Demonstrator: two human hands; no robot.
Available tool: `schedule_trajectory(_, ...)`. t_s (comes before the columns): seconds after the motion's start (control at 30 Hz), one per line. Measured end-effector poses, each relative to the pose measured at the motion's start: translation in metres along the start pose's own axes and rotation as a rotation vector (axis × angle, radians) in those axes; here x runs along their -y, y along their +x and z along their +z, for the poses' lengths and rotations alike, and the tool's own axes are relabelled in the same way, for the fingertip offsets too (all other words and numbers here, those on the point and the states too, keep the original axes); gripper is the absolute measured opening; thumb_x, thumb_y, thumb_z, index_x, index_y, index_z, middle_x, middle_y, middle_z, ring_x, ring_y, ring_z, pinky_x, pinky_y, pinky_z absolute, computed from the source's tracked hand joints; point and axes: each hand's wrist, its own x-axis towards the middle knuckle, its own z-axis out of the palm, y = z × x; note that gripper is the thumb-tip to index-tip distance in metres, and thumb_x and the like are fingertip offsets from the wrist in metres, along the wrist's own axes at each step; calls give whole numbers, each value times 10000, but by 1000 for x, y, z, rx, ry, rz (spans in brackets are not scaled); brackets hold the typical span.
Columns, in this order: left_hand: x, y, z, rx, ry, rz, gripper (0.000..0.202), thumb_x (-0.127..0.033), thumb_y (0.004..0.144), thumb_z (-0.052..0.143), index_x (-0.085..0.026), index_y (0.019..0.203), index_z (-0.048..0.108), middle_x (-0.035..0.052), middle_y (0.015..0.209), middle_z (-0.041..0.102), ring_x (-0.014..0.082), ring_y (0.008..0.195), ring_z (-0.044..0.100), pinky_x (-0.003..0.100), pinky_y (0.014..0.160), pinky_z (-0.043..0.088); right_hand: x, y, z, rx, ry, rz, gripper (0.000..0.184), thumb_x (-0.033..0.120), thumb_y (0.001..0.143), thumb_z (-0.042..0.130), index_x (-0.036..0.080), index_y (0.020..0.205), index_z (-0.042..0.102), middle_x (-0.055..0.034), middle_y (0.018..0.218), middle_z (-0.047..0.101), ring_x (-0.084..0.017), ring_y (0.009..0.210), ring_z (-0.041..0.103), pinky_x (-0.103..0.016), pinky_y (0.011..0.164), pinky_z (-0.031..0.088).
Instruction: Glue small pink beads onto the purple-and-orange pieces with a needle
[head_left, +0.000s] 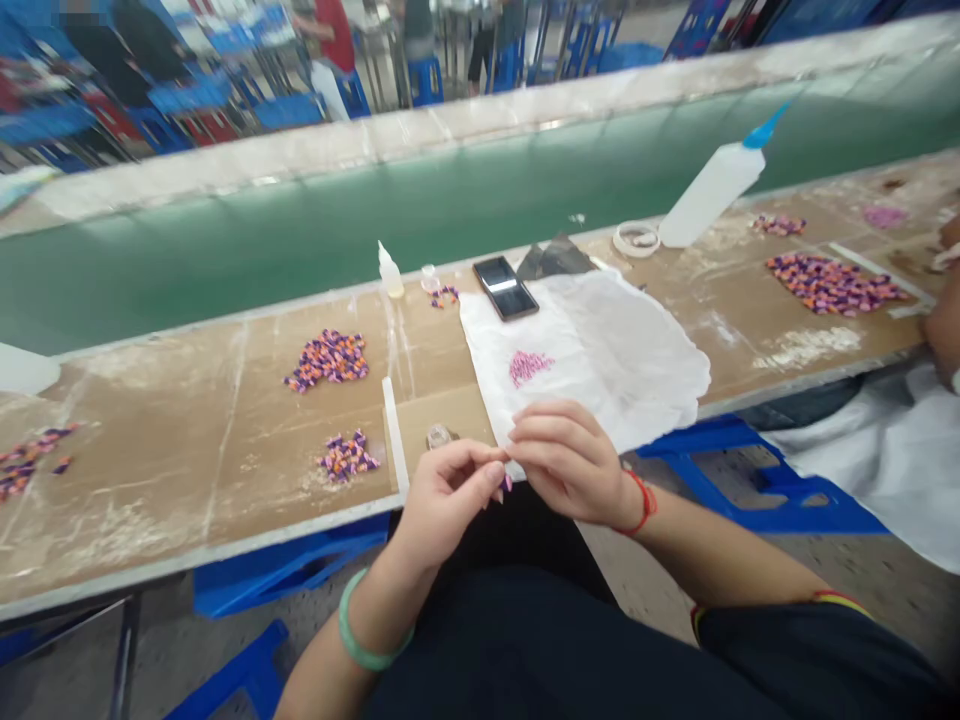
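Note:
My left hand, with a green bangle at the wrist, is closed in a pinch on a small purple-and-pink piece. My right hand, a red cord round its wrist, meets the left fingertips with its fingers drawn together; what it pinches is hidden or too small to name. Both hands are just over the table's near edge. Beyond them a white cloth carries a heap of tiny pink bits. Left of my hands lie two piles of purple, orange and pink pieces, a nearer one and a farther one.
A phone lies on the cloth's far corner. Behind stand a small dropper bottle and a large white bottle with a blue nozzle, near a tape roll. Another person's arm is at the right, by a bigger pile.

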Motion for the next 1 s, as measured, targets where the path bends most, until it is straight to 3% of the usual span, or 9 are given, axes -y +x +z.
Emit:
schedule_trajectory(0.13, 6, 6, 3, -115, -189, -148, 495, -587, 612, 874, -134, 718, 706, -6, 558, 588, 54, 484, 452, 185, 490, 303, 5, 3, 16, -117, 151, 196, 192, 34, 903, 540, 208, 953, 604, -64, 966, 629, -209, 946, 615, -363, 820, 571)
schedule_trajectory(0.3, 9, 10, 4, -165, -315, -196, 546, -557, 488, 939, -117, 706, 699, -22, 541, 550, 32, 469, 392, 183, 481, 235, 7, 0, 30, -145, 208, 328, 146, 87, 894, 565, 218, 860, 619, -73, 1033, 605, -205, 953, 616, -326, 752, 574)
schedule_trajectory(0.57, 13, 7, 6, -189, -315, -146, 503, -517, 529, 922, -140, 639, 607, -48, 502, 490, 37, 471, 357, 190, 493, 251, 10, -1, 31, -168, 229, 354, 125, 104, 858, 598, 223, 852, 632, -61, 979, 623, -218, 917, 628, -378, 783, 569)
schedule_trajectory(0.8, 13, 3, 9, -297, -94, 14, 344, -429, 662, 836, -154, 685, 630, -27, 608, 587, 79, 566, 481, 214, 575, 408, 15, 1, 33, -210, 111, 292, 139, 88, 887, 588, 218, 861, 628, -55, 902, 637, -233, 929, 604, -417, 818, 523)
schedule_trajectory(1.0, 11, 1, 9, -328, 83, 100, 270, -370, 740, 726, -170, 649, 569, -39, 584, 524, 84, 556, 443, 220, 565, 398, 17, 2, 30, -113, 129, 324, 136, 99, 916, 551, 208, 867, 618, -55, 873, 647, -227, 891, 593, -409, 797, 503)
